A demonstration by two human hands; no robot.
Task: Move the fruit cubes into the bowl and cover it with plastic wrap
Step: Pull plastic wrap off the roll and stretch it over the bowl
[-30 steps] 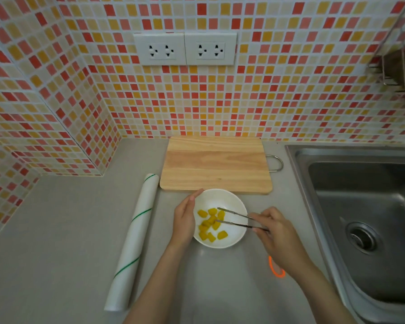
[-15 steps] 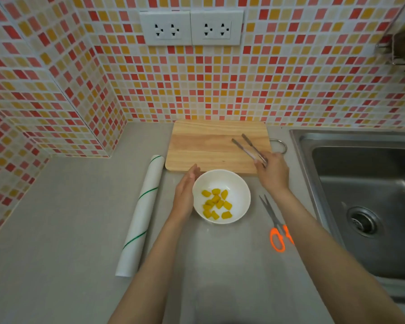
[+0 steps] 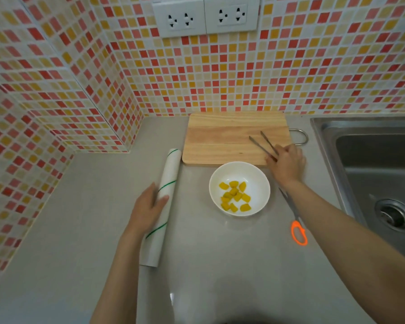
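Observation:
A white bowl (image 3: 257, 178) stands on the grey counter with several yellow fruit cubes (image 3: 234, 196) inside. Behind it lies a bare wooden cutting board (image 3: 220, 139). My right hand (image 3: 287, 166) holds metal tongs (image 3: 262, 143) at their handle end, their tips lying on the board's right part. To the left of the bowl lies a white roll of plastic wrap (image 3: 166, 197) with green stripes. My left hand (image 3: 147, 208) rests on the roll's middle, thumb over its top and fingers along its left side.
Orange-handled scissors (image 3: 296, 224) lie on the counter right of the bowl, partly under my right forearm. A steel sink (image 3: 374, 174) fills the right side. Tiled walls close off the back and left, with two sockets (image 3: 206, 17) above the board.
My left hand left the bowl's side and moved left onto the plastic wrap roll. My right hand carried the tongs from the bowl to the cutting board and lowered them there.

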